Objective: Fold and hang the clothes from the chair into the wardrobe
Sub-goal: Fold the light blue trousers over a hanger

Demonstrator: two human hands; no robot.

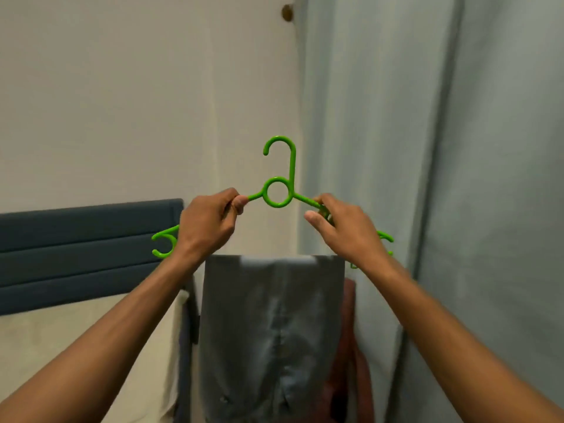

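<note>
I hold a bright green plastic hanger (278,190) up at chest height in front of a pale wall, hook upward. My left hand (207,224) grips its left shoulder arm near the central ring. My right hand (345,230) holds the right shoulder arm, thumb extended. Grey trousers (271,331) are folded over the hanger's lower bar and hang straight down between my forearms. The hanger's ends stick out beyond both hands.
A dark blue padded headboard (85,248) and a cream pillow or sheet (76,346) lie at the left. A pale blue-grey curtain (442,148) fills the right. A reddish-brown cloth (351,346) shows behind the trousers. A small round knob (287,12) sits on the wall above.
</note>
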